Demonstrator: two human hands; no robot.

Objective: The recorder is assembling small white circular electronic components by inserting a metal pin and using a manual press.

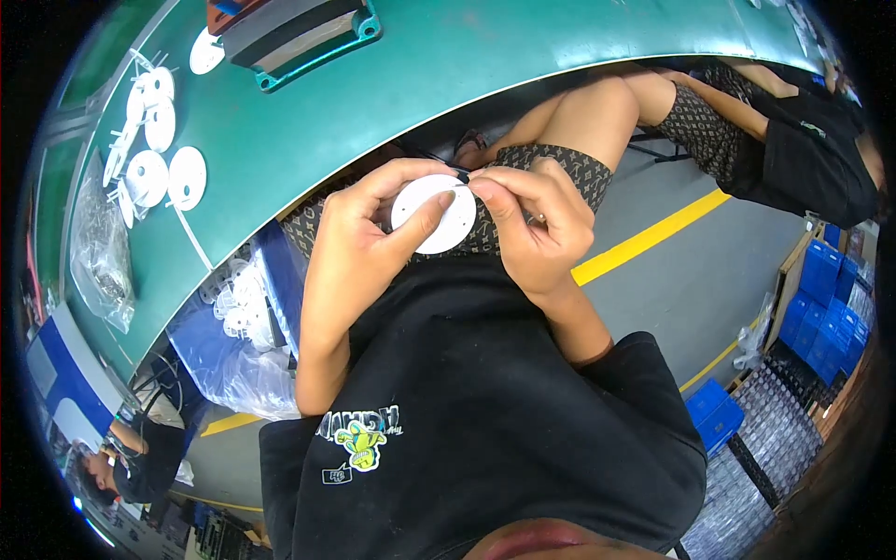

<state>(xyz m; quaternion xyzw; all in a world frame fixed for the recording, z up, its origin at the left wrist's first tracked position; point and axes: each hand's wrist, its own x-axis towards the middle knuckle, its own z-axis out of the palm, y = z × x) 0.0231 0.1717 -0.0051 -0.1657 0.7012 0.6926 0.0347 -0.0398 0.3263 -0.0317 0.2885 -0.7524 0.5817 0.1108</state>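
Observation:
A white round plastic disc (449,230) with small holes is held over my lap, just off the table's edge. My left hand (366,217) is closed on it, the thumb pressed across its face and the fingers behind. At the disc's upper right rim, my right hand (541,224) is closed in a pinch between thumb and forefinger. Something small and dark shows near those fingertips, too small to name. The fingers hide part of the disc's upper edge.
Several similar white discs with stems (147,177) lie at the left of the green table (448,56), beside a clear plastic bag (103,252). A dark block in a green metal frame (308,42) stands at the back. Another person (803,140) sits at the right; blue boxes (821,299) are stacked there.

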